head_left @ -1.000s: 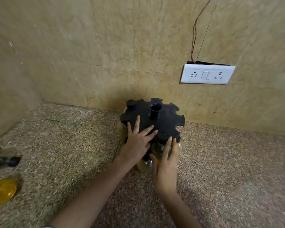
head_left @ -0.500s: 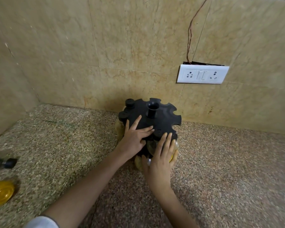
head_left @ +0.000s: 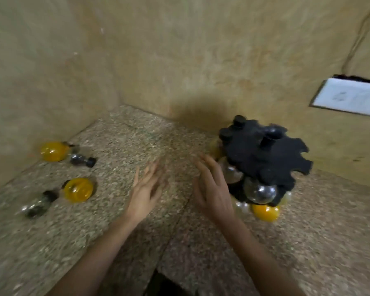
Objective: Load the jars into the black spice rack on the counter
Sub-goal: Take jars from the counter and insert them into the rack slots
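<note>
Left hand [head_left: 145,189]: spread flat, fingers splayed, grasping nothing; we see it above the bare counter [head_left: 126,231], blurred.

Right hand [head_left: 212,189]: likewise spread and empty, fingers extended, just beside the rack's left side; we cannot tell whether it touches a jar.

Black spice rack [head_left: 265,154]: stands at the right on the counter, near the back wall [head_left: 179,50]; notched round top with a central post. We count two black caps seated in notches at its rear left, a clear globe jar [head_left: 260,192] hanging at its near edge, another clear one behind the right hand's fingertips, and a yellow-filled jar [head_left: 265,212] at a lower level.

Loose jars, lying on their sides at the left, well apart from the rack: yellow jar [head_left: 53,151] by the side wall; dark-filled jar [head_left: 81,160] just beside it; second yellow jar [head_left: 78,189]; second dark-filled jar [head_left: 37,205] nearest us.

White switch plate [head_left: 348,97]: on the wall, upper right, wire above it.
</note>
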